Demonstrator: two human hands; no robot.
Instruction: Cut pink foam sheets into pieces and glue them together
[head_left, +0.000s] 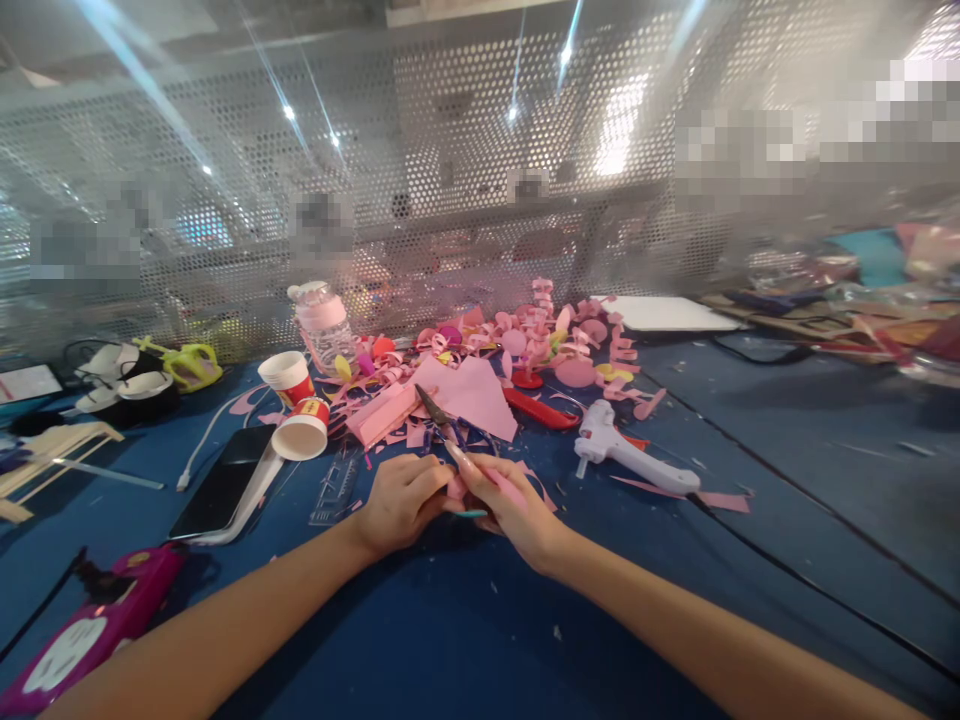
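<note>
My left hand [405, 502] and my right hand [521, 512] meet near the front middle of the table. The fingers of both are closed on a small piece of pink paper [510, 487], partly hidden by them. A small teal edge [472, 514] shows under the fingers; I cannot make out what it belongs to. Just beyond my fingertips, scissors [433, 407] with dark blue handles point away to the left over a pink sheet [472, 390]. A red-handled cutter [544, 410] is to the right of the sheet.
Pink paper cutouts [514, 340] are heaped at the back. Left are paper cups [301, 430], a phone [225, 482], a clear bottle [322, 320] and a magenta device [105, 625]. A white glue gun [634, 455] trails its cord rightward. A perforated metal screen [465, 130] rises behind.
</note>
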